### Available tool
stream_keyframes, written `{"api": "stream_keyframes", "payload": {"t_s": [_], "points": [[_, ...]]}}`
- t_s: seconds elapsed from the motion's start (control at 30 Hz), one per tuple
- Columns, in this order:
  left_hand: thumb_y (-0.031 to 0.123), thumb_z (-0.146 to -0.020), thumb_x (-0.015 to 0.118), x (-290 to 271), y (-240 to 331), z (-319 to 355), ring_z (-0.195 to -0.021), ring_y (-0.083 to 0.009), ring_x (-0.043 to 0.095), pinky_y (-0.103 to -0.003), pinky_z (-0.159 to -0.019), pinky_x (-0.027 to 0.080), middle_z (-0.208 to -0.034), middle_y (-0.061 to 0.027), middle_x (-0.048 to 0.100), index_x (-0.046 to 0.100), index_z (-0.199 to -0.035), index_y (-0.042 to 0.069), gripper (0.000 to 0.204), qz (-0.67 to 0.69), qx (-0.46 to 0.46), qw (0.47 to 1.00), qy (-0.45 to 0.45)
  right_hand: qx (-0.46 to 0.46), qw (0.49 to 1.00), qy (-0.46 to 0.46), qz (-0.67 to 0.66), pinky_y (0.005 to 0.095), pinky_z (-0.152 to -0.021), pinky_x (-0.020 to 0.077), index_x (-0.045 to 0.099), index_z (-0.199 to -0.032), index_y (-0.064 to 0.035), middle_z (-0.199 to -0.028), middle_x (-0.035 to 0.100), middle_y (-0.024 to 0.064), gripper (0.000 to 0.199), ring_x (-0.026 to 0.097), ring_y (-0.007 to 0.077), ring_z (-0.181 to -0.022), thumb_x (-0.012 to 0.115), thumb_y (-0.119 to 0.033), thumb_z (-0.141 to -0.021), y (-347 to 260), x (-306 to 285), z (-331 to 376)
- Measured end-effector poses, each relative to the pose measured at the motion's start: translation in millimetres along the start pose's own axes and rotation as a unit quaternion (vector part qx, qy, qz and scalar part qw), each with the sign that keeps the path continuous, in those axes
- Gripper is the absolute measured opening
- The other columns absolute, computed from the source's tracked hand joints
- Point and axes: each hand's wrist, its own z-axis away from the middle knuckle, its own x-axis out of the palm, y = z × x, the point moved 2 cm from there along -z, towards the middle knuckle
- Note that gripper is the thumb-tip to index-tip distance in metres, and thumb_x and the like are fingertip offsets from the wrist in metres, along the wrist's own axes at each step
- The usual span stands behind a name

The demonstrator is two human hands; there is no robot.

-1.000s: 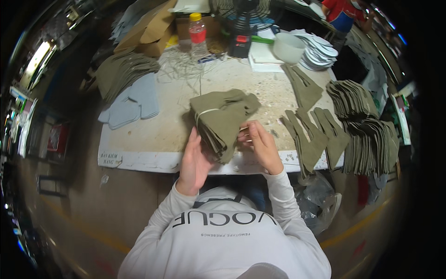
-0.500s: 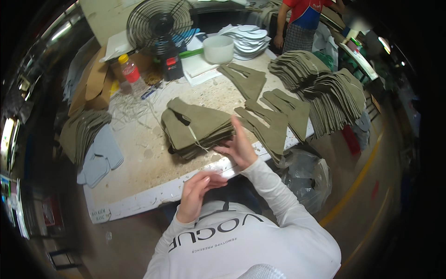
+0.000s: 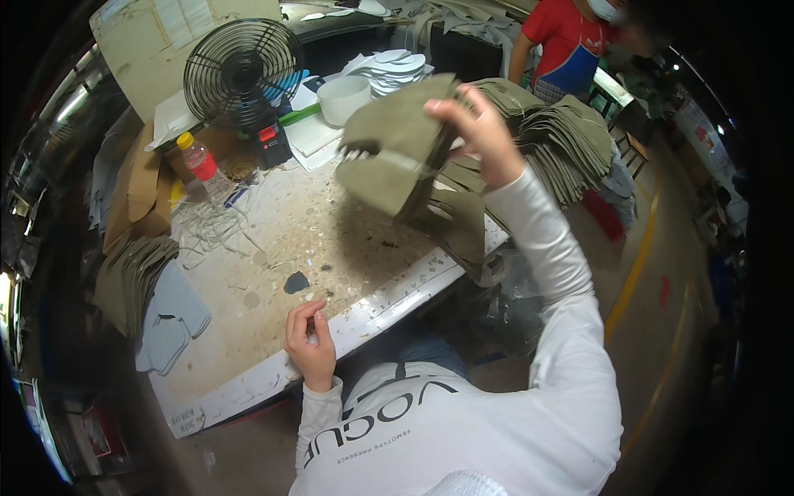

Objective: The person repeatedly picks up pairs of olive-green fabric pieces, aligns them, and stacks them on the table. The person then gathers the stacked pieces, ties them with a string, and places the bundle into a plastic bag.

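A worn, speckled worktable [image 3: 331, 240] fills the middle of a dim workshop, with a black wire fan [image 3: 242, 73], a red-capped bottle [image 3: 203, 169] and a white bowl [image 3: 343, 97] along its far side. The person's right hand [image 3: 480, 132] is raised above the table's right end, fingers closed around the edge of a tied bundle of olive-green fabric pieces [image 3: 395, 153], which hangs in the air clear of the surface. The left hand [image 3: 312, 347] rests at the near edge of the table, fingers curled loosely inward, holding nothing that I can make out. Stacks of the same olive pieces [image 3: 562, 140] lie fanned out at the right, and grey-blue pieces [image 3: 169, 318] sit at the left. Someone in a red shirt [image 3: 571, 41] stands beyond.
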Motion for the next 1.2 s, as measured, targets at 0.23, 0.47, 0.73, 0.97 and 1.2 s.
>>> {"api": "stream_keyframes", "payload": {"t_s": [0.23, 0.47, 0.73, 0.97, 1.2], "points": [[0.0, -0.088, 0.058, 2, 1, -1, -0.085, -0.025, 0.065, -0.032, -0.072, 0.052, -0.095, -0.0126, 0.066, 0.068, -0.095, 0.0, 0.012, 0.001, 0.002, 0.999, -0.032, 0.016, 0.989, 0.033, 0.145, 0.0252, -0.054, 0.0529, 0.057, -0.108, -0.0095, -0.093, 0.061, 0.0019, 0.048, 0.063, 0.0108, -0.074, 0.076, -0.043, -0.079, -73, -118, -118], [0.0, -0.087, 0.058, 1, 0, 1, -0.084, -0.0265, 0.065, -0.034, -0.073, 0.051, -0.093, -0.0134, 0.066, 0.068, -0.093, -0.001, 0.012, -0.017, -0.023, 0.999, -0.039, -0.04, 0.992, -0.013, -0.122, 0.0394, -0.076, 0.058, 0.06, -0.107, -0.0094, -0.097, 0.066, 0.0054, 0.043, 0.066, 0.0197, -0.088, 0.077, -0.04, -0.081, -49, -225, -212], [0.001, -0.087, 0.059, 2, 1, 0, -0.08, -0.0276, 0.064, -0.034, -0.073, 0.05, -0.089, -0.0132, 0.067, 0.067, -0.091, -0.001, 0.01, -0.02, -0.027, 0.999, -0.043, 0.245, 0.939, 0.146, 0.192, 0.0511, -0.085, 0.0562, 0.057, -0.126, -0.0152, -0.133, 0.051, 0.0118, 0.062, 0.053, 0.0291, -0.118, 0.075, -0.047, -0.076, 14, -271, -205], [0.001, -0.087, 0.059, 2, 1, 1, -0.078, -0.027, 0.065, -0.033, -0.071, 0.05, -0.086, -0.0129, 0.067, 0.067, -0.092, 0.0, 0.01, -0.035, -0.052, 0.996, -0.058, 0.23, 0.831, 0.176, 0.475, 0.0466, -0.092, 0.0536, 0.059, -0.131, -0.0079, -0.143, 0.049, 0.0159, 0.063, 0.049, 0.0317, -0.131, 0.075, -0.043, -0.082, 24, -276, -228], [0.001, -0.088, 0.058, 3, -2, 2, -0.077, -0.0259, 0.065, -0.033, -0.071, 0.05, -0.086, -0.0129, 0.067, 0.067, -0.092, -0.001, 0.01, -0.013, -0.038, 0.998, -0.053, 0.177, 0.645, 0.213, 0.712, 0.0406, -0.099, 0.0484, 0.065, -0.122, -0.0021, -0.128, 0.062, 0.0191, 0.053, 0.06, 0.0342, -0.118, 0.075, -0.036, -0.082, 35, -285, -240]]}}
